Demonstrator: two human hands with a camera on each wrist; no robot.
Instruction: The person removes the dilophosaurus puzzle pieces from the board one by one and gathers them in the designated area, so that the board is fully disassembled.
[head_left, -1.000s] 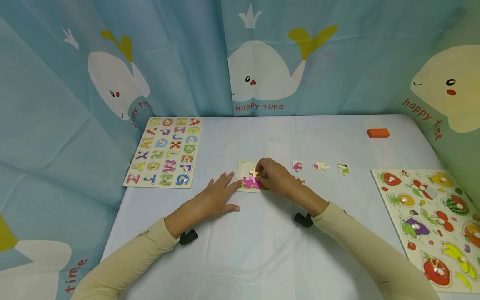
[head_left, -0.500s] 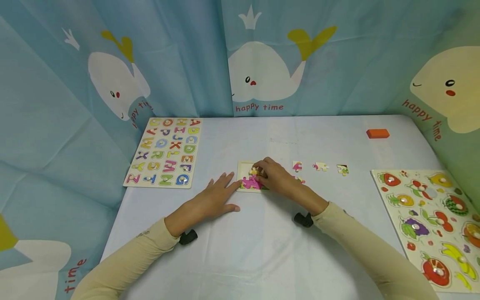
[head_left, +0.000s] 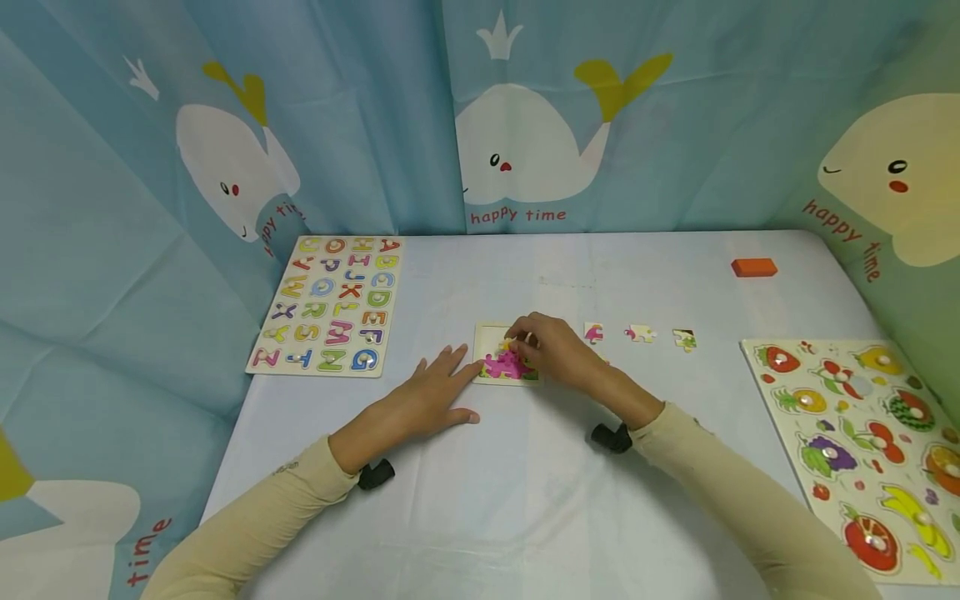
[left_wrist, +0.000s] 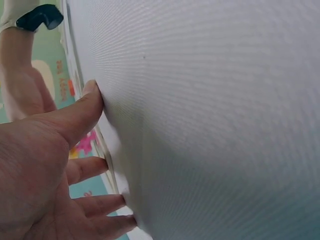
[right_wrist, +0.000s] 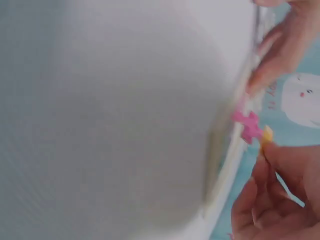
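Note:
A small wooden puzzle tray [head_left: 489, 335] lies mid-table, its lower part filled with pink and green jigsaw pieces [head_left: 498, 365]. Over it, my right hand [head_left: 553, 350] pinches a pink and yellow jigsaw piece [right_wrist: 251, 129] between thumb and fingers, as the right wrist view shows. The fingers partly cover the tray's right side. My left hand [head_left: 426, 397] rests on the table with fingers spread, a fingertip at the tray's lower left edge. In the left wrist view, the left hand [left_wrist: 55, 160] has its fingers extended and holds nothing.
Loose jigsaw pieces [head_left: 641, 333] lie right of the tray, one partly behind the right hand. An alphabet board [head_left: 326, 308] stands left, a fruit board [head_left: 847, 433] right. An orange block [head_left: 754, 267] sits at the back right. Whale-print curtains [head_left: 337, 150] enclose the table.
The jigsaw piece in my right hand has turned and settled against the pink pieces in the tray. My right wrist has shifted slightly right. The left hand stays in place.

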